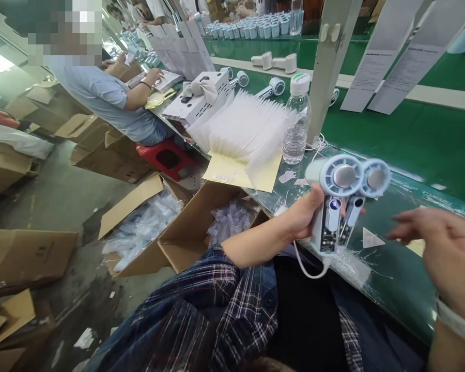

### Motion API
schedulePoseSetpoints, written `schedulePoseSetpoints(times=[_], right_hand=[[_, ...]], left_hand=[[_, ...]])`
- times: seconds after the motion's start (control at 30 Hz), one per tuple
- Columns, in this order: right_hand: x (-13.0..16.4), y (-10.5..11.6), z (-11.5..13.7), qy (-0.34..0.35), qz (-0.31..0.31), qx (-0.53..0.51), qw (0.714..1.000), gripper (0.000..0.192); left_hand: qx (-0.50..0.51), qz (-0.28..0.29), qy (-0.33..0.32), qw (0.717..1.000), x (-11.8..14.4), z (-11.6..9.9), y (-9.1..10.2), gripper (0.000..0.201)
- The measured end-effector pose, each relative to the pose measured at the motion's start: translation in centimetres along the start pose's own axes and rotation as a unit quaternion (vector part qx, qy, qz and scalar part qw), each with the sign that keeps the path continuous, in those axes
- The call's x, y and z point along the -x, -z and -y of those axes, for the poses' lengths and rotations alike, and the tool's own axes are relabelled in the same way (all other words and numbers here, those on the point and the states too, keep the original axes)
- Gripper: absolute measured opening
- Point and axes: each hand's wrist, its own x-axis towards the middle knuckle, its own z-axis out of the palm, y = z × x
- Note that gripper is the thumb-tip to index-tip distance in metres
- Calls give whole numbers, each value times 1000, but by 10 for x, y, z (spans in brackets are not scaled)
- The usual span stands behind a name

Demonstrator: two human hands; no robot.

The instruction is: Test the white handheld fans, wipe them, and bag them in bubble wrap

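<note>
My left hand (pixel 308 214) is wrapped round two light blue handheld fans held side by side. The nearer handheld fan (pixel 343 178) has a round silver centre, a lit display and a bare circuit board along its handle; a white cable (pixel 313 274) runs from its lower end. Partly behind it, the second handheld fan (pixel 375 178) has its circuit board exposed too. Off to the right, my right hand (pixel 437 232) hangs over the bench with fingers stretched out and nothing visible in it, slightly blurred. A small white triangular piece (pixel 372 238) lies between the hands.
A water bottle (pixel 295 121) stands beside a stack of translucent sleeves (pixel 248 129) on the green bench (pixel 395 222). Open cartons (pixel 194 232) of plastic bags sit left of my lap. A co-worker (pixel 101 98) sits farther along; a metal post (pixel 329 67) rises behind the bottle.
</note>
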Motion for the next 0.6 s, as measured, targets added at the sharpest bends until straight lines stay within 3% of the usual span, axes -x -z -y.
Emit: schedulePoseSetpoints(times=[0.07,0.13,0.27,0.37,0.43,0.5,0.6], right_hand=[[24,-8,18,10,128,-64,990,58],[42,-19,33,13,170,-141,975,60],[59,-34,46,9,155,-223,962,50],[65,-31,46,26,162,-223,961,45],[70,-27,44,51,127,-200,970,44],[73,-24,43,94,95,-168,977,44],[76,-23,42,154,96,-144,973,47]], left_hand=[[-21,-63,-56,996,1,-8,-7,102],[-35,-78,-97,992,-1,-14,-15,102],[-6,-43,-147,988,-12,-17,-28,100],[19,-31,-146,989,-20,-11,-36,101],[31,-31,-140,989,-22,-8,-41,103],[66,-42,-125,989,-23,-8,-47,105],[146,-90,-93,981,-19,-15,-55,105]])
